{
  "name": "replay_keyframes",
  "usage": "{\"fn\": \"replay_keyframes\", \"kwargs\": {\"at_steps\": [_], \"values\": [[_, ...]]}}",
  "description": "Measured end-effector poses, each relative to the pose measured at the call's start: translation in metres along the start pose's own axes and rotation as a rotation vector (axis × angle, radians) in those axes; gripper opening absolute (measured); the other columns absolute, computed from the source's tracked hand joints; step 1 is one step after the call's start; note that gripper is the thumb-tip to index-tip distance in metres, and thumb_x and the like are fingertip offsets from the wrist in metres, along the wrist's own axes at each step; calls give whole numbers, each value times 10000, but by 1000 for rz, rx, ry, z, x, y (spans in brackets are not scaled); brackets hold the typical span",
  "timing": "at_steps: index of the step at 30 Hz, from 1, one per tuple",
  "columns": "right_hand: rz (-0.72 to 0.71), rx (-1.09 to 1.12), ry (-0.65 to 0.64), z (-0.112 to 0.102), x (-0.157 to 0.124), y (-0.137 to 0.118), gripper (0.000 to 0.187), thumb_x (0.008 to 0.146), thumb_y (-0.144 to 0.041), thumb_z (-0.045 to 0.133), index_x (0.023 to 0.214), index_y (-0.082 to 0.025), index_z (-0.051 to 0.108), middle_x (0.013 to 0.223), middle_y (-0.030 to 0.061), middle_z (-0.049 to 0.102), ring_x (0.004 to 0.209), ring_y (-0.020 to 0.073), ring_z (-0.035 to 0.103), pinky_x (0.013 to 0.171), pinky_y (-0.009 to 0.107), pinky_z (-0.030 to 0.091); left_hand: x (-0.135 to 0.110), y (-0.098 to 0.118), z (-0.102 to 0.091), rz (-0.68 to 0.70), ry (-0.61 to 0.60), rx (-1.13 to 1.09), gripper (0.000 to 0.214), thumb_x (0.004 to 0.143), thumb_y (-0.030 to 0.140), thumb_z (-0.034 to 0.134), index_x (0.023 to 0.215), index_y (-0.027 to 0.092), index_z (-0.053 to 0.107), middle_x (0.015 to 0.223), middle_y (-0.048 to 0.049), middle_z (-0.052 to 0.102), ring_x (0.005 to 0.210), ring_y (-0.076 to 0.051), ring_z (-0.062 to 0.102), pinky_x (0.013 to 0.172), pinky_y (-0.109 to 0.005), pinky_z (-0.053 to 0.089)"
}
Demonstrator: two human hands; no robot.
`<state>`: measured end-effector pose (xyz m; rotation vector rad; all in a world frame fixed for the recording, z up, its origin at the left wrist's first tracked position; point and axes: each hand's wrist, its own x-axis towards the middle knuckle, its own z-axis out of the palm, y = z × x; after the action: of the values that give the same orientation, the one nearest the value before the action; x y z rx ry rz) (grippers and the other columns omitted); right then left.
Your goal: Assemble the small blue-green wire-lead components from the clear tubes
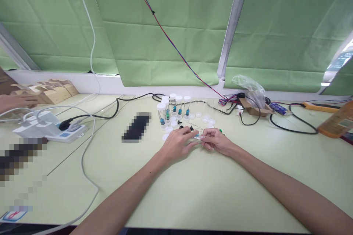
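Close together over the table, my left hand (179, 143) and my right hand (216, 141) are both closed around a small clear plastic tube (197, 140). It lies sideways between my fingers, with a bit of blue showing at its left part. My right fingers pinch its right end; a thin pale line runs along it, too small to make out. Just beyond stand several clear tubes with white caps (179, 106), each holding a blue or green piece. Loose white caps (205, 119) and small black pieces (191, 128) lie near my fingers.
A black blurred-out object (137, 127) lies left of the tubes. Further left are a white power strip (68, 132), cables, cardboard boxes (55, 91) and another person's hand (19, 102). On the right are an open carton (256, 109), black cables and an orange bottle (338, 120).
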<state>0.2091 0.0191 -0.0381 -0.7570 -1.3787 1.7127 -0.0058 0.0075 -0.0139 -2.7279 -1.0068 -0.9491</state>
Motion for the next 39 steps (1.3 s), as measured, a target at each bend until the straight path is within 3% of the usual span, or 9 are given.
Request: {"fn": "replay_keyframes", "kwargs": {"at_steps": [7,15,21,24,27,33,39], "values": [[-6,28,32,2,1,-2,255,754,-329,778,715,-142,610,611,7,665,411,59,485,379,182,324,0,2,1,-71,11,-62,309,898,373,573,1160,227,648,899,-48,628,706,-153,604,605,-268,450],[-131,45,136,6,1,-3,303,796,-442,722,790,-149,647,663,6,643,450,71,503,418,203,369,3,3,4,-197,106,-189,328,870,372,619,1158,213,632,941,-53,645,785,-168,623,690,-284,485],[-328,-424,355,14,-2,-1,313,883,-467,596,779,-174,638,648,12,628,451,111,511,448,256,412,9,2,2,-380,335,-296,320,850,401,634,1086,184,632,795,-22,640,676,-139,583,668,-271,490],[-435,-772,342,21,-8,0,257,935,-389,532,810,-193,640,700,24,642,569,145,566,575,286,463,11,5,1,-481,372,-397,312,856,417,617,1065,185,617,756,-5,639,622,-122,581,637,-256,497],[-575,-975,302,26,-12,0,168,950,-313,510,933,-198,632,808,47,669,694,174,604,683,314,478,11,11,1,-513,339,-494,290,861,415,605,1046,193,602,769,-8,656,668,-130,623,666,-257,518],[-679,-1043,248,26,-14,-1,204,938,-305,535,1114,-203,561,941,69,651,766,184,596,750,339,493,9,21,3,-459,267,-573,251,841,370,630,1030,212,580,883,-32,694,806,-160,674,773,-296,548],[-617,-1087,192,25,-15,0,271,906,-327,585,1151,-221,544,1014,95,655,945,251,599,859,419,472,8,24,4,-414,260,-554,237,846,348,620,1037,220,564,967,-38,705,886,-178,683,858,-345,540]]}}
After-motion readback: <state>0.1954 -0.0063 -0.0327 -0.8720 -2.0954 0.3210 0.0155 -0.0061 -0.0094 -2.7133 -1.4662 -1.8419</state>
